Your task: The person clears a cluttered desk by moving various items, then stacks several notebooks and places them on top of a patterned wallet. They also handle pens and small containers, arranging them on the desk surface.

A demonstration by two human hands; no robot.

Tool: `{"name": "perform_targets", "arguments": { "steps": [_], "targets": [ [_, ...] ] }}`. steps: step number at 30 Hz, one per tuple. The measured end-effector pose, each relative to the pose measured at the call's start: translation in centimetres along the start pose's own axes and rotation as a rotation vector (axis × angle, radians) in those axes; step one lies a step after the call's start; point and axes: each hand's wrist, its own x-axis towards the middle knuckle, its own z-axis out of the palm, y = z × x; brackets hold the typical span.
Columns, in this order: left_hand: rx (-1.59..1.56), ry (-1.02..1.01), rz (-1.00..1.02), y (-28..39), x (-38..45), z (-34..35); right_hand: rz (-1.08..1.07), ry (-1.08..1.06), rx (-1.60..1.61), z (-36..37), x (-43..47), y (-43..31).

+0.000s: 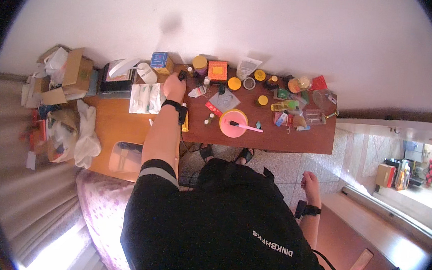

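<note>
My left hand (174,87) reaches over the back of the table with its fingers around a small dark object (182,75), perhaps a bottle or cap. Close by stand a blue-and-yellow box (162,63), a small white-capped bottle (189,71) and a tall jar with a yellow lid (200,62). A yellow tube (185,122) lies under my wrist. My right hand (311,183) hangs beside my body, away from the table, its fingers curled with nothing visible in them. In front of me, a pink-handled brush (246,126) rests across a pink bowl (233,131).
The brown table (306,142) also bears an orange box (217,71), a white tube (248,67), several yellow-lidded jars (234,83) and a bottle of yellow-green liquid (283,105). Left are a white lamp (124,68), an open cardboard box (77,70), plastic bags (86,132) and a mirror (124,158).
</note>
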Motion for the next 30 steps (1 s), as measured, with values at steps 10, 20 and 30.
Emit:
{"name": "perform_targets", "arguments": {
  "steps": [10, 20, 30],
  "targets": [
    [-0.359, 0.27, 0.007, 0.1, 0.0, 0.2, 0.034, -0.045, -0.023, 1.9, 2.6, -1.7],
    [-0.495, 0.385, -0.1, 0.7, 1.2, 2.3, 0.1, -0.093, 0.016, 1.4, 1.4, -0.1],
    [-0.519, 0.225, -0.095, 0.6, 0.5, 1.1, 0.129, -0.089, -0.033, 1.7, 0.9, -2.3]
  ]
}}
